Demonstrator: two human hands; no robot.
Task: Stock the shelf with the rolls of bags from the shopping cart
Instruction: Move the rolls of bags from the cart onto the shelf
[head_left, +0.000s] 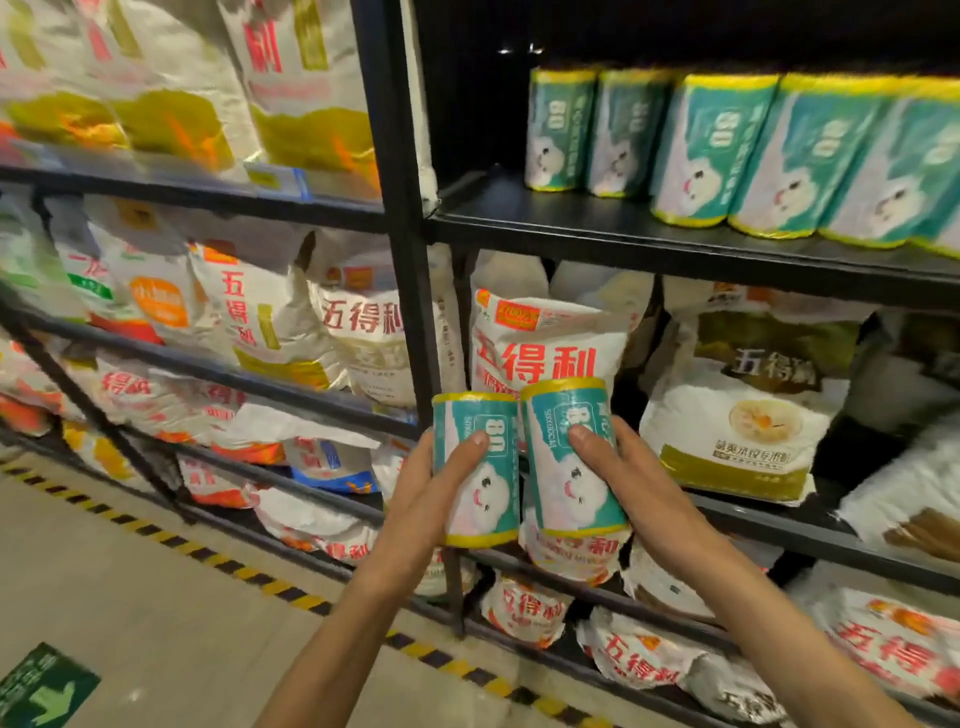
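My left hand (423, 491) grips a teal and white roll of bags with yellow ends (480, 499), held upright. My right hand (631, 470) grips a second such roll (569, 483), and the two rolls touch side by side in front of the lower shelves. Above them, the black shelf (571, 228) carries a row of several matching rolls (717, 150) standing upright along its right part, with bare shelf at the left. The shopping cart is out of view.
White flour bags with red lettering (540, 353) fill the shelves below and to the left. A black upright post (395, 197) divides the two shelf bays. The floor (156, 587) has a yellow-black striped line and a green arrow sign (44, 691).
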